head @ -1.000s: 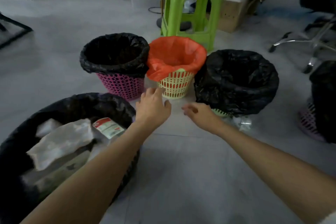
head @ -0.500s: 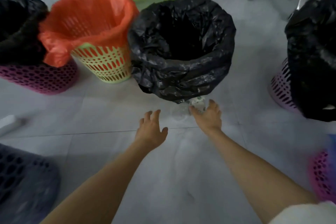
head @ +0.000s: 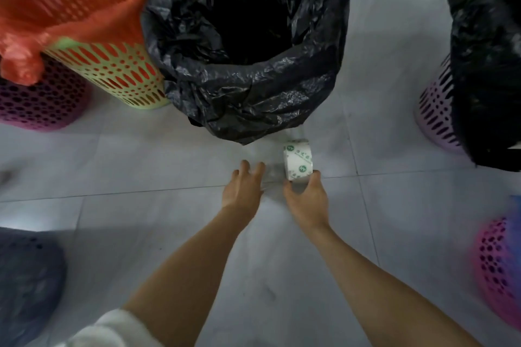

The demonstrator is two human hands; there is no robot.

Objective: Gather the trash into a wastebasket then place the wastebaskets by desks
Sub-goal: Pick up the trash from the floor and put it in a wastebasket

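Right hand grasps a crinkled clear plastic bottle with white printed label, low over the tiled floor before the black-bagged wastebasket. Left hand released, fingers straight, beside the bottle.

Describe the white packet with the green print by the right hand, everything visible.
The white packet is a small, blocky wrapped pack, seemingly glossy plastic film, printed with green round logos and lettering too small to read. It sits on the grey tiled floor just in front of the black-bagged wastebasket, beside crumpled clear plastic. The right hand grips its near end with curled fingers and thumb. Whether it is lifted off the floor is unclear.
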